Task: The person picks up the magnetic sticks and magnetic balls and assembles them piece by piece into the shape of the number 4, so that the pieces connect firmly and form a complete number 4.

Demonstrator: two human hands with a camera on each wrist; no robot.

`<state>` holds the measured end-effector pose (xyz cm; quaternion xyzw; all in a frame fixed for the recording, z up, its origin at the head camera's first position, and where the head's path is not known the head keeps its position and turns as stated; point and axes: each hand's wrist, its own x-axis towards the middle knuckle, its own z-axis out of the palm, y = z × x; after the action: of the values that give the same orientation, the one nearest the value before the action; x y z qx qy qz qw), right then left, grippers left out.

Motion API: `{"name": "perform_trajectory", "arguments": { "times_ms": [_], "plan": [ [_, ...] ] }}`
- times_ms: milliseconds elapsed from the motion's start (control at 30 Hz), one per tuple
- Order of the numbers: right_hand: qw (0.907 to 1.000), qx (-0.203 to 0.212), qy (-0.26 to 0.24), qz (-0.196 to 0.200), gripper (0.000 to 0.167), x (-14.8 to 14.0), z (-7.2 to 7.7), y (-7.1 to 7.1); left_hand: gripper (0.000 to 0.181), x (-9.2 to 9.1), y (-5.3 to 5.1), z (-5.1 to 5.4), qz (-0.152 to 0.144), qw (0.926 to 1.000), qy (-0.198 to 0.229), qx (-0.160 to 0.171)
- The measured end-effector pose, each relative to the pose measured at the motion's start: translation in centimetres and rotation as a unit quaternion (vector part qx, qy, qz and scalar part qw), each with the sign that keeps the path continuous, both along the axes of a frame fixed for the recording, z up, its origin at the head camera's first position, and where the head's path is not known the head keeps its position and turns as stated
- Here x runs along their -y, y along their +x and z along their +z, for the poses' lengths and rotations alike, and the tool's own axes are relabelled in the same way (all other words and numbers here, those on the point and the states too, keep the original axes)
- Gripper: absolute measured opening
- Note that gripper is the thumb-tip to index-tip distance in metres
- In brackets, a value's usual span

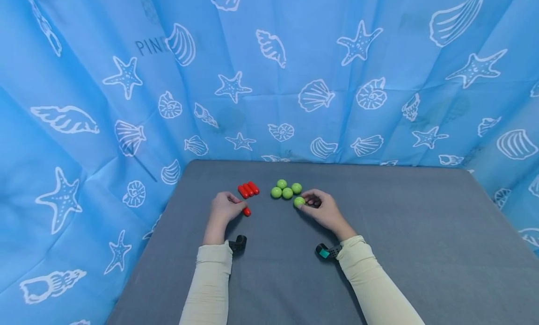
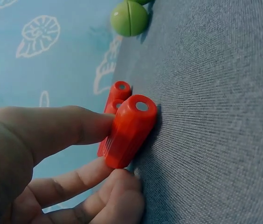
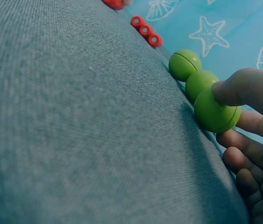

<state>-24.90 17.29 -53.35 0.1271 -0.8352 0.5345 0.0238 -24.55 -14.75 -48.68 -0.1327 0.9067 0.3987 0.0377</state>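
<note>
My left hand pinches a small red ribbed cylinder with a pale round spot on its end, low over the grey table. Just beyond it, three similar red cylinders lie side by side in a row. With thumb and fingers, my right hand holds a green ball that has a seam around it. Several other green balls sit grouped on the cloth, left of and behind the held one. Whether either held piece still touches the cloth, I cannot tell.
A grey cloth-covered table spreads beneath both hands. Behind and to the left hangs a blue curtain printed with white shells and starfish. Black wrist-worn devices sit at both wrists, close above the table.
</note>
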Motion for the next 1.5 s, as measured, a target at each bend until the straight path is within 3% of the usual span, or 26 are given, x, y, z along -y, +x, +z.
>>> {"name": "perform_trajectory", "arguments": {
  "times_ms": [433, 633, 833, 1100, 1500],
  "plan": [
    [0.9998, -0.008, 0.019, 0.002, 0.029, 0.4, 0.3, 0.1, 0.014, -1.4, 0.1, 0.0, -0.04, 0.9923, 0.117, -0.001],
    [0.9997, 0.001, 0.026, -0.002, 0.028, 0.7, 0.1, 0.5, 0.015, -2.6, -0.1, -0.8, -0.081, 0.9749, 0.206, 0.02],
    [0.9996, 0.005, 0.023, 0.014, 0.028, 0.9, 0.2, 1.4, 0.016, -3.9, -0.5, -1.7, -0.089, 0.9565, 0.276, 0.031],
    [0.9984, 0.019, 0.041, 0.034, 0.026, 0.8, 0.4, 3.8, 0.017, -4.9, -0.2, -2.2, -0.106, 0.9433, 0.313, 0.028],
    [0.9981, -0.008, 0.044, 0.043, 0.027, 1.3, 0.4, 4.4, 0.019, -5.9, -0.1, -2.3, -0.13, 0.943, 0.304, 0.036]
  ]
}}
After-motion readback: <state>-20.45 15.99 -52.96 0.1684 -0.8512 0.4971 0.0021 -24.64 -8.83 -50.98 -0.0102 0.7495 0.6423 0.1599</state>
